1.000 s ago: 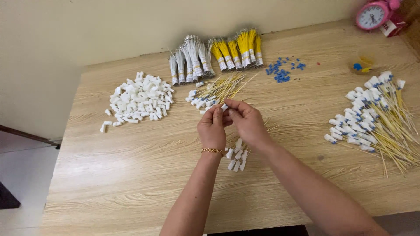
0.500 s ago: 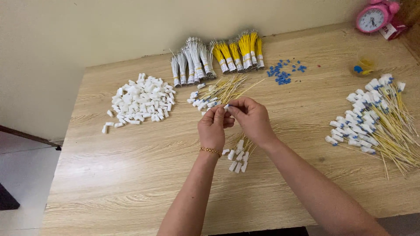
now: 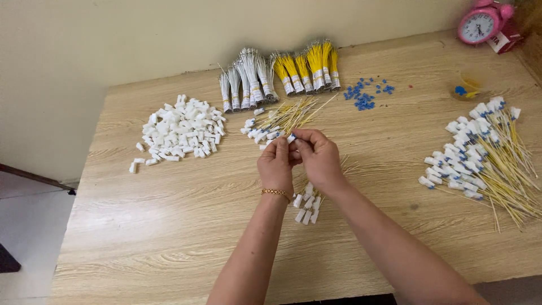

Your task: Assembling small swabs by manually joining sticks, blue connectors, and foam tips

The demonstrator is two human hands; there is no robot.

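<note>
Two hands meet over a wooden table [image 3: 169, 248], pinching one small white plug between them.

Largest first: the table is bare wood and no bin or tray stands on it, so every part lies loose in heaps. Well right of the fingers lies a heap of yellow wires [image 3: 488, 149] already tipped with white plugs; well left, a pile of loose white plugs [image 3: 180, 130]; beyond the fingertips, tied wire bundles [image 3: 279, 76] and blue bits [image 3: 367, 96]. The left hand [image 3: 275, 164] and right hand [image 3: 319, 158] press thumb and forefingers onto the plug [image 3: 291, 138]. Judged: hold the plug square and feed the wire straight. Whether a wire is in it cannot be told.
</note>
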